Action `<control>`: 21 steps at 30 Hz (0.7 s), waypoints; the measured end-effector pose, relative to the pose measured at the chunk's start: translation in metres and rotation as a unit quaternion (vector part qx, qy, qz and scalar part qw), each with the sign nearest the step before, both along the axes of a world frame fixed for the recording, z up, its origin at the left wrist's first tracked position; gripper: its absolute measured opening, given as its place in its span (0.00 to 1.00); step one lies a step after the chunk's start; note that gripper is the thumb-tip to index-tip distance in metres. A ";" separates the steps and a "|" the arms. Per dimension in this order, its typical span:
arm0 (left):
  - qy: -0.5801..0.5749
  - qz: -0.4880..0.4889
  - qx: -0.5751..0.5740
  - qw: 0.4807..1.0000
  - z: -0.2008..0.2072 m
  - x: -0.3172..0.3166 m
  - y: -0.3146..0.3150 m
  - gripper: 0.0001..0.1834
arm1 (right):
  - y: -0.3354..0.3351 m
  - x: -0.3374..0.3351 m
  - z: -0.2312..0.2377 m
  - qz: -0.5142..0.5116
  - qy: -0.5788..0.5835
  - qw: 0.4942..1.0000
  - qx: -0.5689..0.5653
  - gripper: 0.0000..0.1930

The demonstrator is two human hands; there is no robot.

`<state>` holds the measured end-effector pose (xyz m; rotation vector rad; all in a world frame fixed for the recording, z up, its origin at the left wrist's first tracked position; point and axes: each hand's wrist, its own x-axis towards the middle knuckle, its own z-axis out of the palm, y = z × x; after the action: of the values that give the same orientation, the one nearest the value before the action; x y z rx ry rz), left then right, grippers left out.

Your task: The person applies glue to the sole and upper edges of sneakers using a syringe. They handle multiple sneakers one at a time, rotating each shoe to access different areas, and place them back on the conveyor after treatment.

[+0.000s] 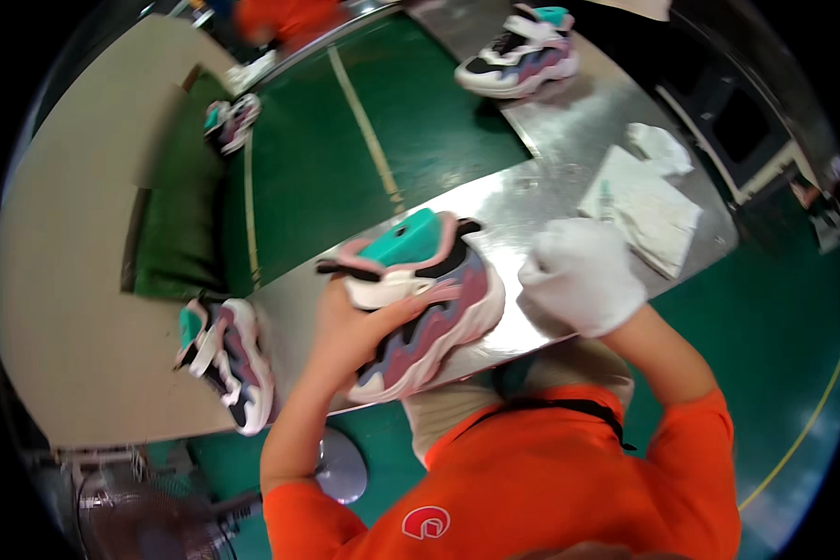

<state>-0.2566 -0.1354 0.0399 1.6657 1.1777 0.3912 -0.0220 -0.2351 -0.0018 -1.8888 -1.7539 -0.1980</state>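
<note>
My left hand (345,331) grips a chunky sneaker (434,308), white, mauve, grey and black, with a teal piece in its opening. The thumb lies across the strap and the other fingers are hidden behind the shoe. Just right of the shoe, apart from it, is my right hand (583,280), covered to the wrist in white fabric like a glove. Its fingers look curled in; anything inside them is hidden. White cloths (644,201) lie on the metal tabletop (523,201) beyond it.
Another such sneaker (523,56) stands at the far right, one (229,359) lies at the near left, and one (231,121) sits far left by the green belt (345,121). A beige board (75,243) spans the left. A fan (140,513) stands below.
</note>
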 end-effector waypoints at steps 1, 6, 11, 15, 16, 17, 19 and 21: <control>-0.033 0.018 0.012 0.999 -0.005 -0.001 -0.007 0.33 | -0.002 -0.004 -0.002 0.034 0.027 0.999 -0.021 0.08; -0.156 0.021 0.040 0.987 -0.022 -0.002 -0.007 0.33 | 0.007 -0.008 -0.005 0.052 0.071 0.984 -0.153 0.12; -0.144 0.008 0.044 0.989 -0.013 0.002 -0.018 0.34 | -0.002 -0.003 -0.012 0.066 0.078 0.990 -0.095 0.09; -0.103 0.008 0.007 0.995 0.012 0.014 -0.025 0.29 | -0.019 0.009 0.003 0.050 0.047 0.998 -0.007 0.06; -0.080 0.007 0.036 0.996 0.004 0.005 -0.025 0.31 | -0.024 0.007 0.005 0.034 0.006 0.999 0.013 0.06; -0.121 -0.028 0.065 0.990 0.006 0.006 -0.028 0.35 | -0.028 0.004 0.012 0.031 0.024 0.999 -0.009 0.07; -0.100 -0.028 0.042 0.994 0.015 0.008 -0.036 0.39 | -0.039 -0.001 0.017 -0.002 0.057 0.997 -0.056 0.07; -0.103 -0.029 0.085 0.991 0.007 0.018 -0.028 0.36 | -0.032 0.006 0.018 0.011 0.038 0.998 -0.049 0.07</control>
<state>-0.2388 -0.1631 0.0468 1.7544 0.9617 0.6255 -0.0161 -0.2670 0.0160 -1.9174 -1.7614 -0.0310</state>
